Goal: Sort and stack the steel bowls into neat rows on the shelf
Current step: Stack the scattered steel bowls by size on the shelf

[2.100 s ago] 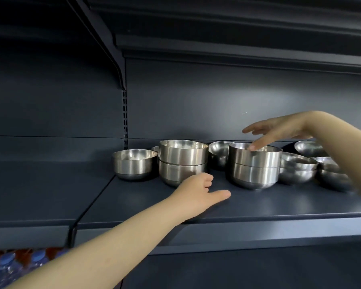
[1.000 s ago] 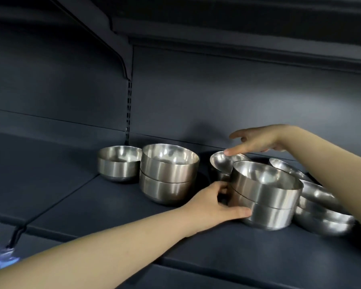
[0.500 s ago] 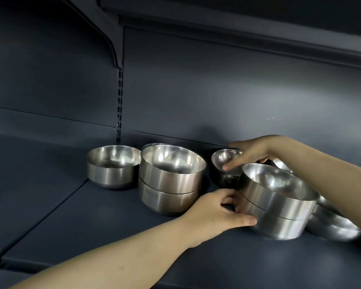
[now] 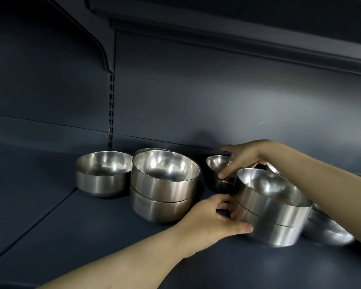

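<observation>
Steel bowls stand on a dark shelf point(image 4: 113, 236). At the left is a single bowl point(image 4: 103, 174). Beside it stands a stack of two bowls point(image 4: 165, 186), with another rim showing just behind. A second two-bowl stack point(image 4: 273, 207) sits right of centre, slightly tilted. My left hand point(image 4: 215, 217) grips the lower bowl of that stack at its left side. A small bowl point(image 4: 217, 170) lies tipped behind it, and my right hand point(image 4: 244, 157) reaches over and holds its rim with fingers curled. Flatter bowls point(image 4: 329, 230) are nested at the right, partly hidden by my right forearm.
The shelf's back panel point(image 4: 217, 97) rises close behind the bowls. A slotted upright point(image 4: 111, 113) and bracket point(image 4: 100, 44) mark the seam to the neighbouring shelf bay point(image 4: 19, 184) on the left. An upper shelf edge point(image 4: 238, 38) overhangs.
My left hand moved from the shelf front onto the right stack's lower bowl. My right hand left that stack's rim and came down onto the small tipped bowl. The view moved closer.
</observation>
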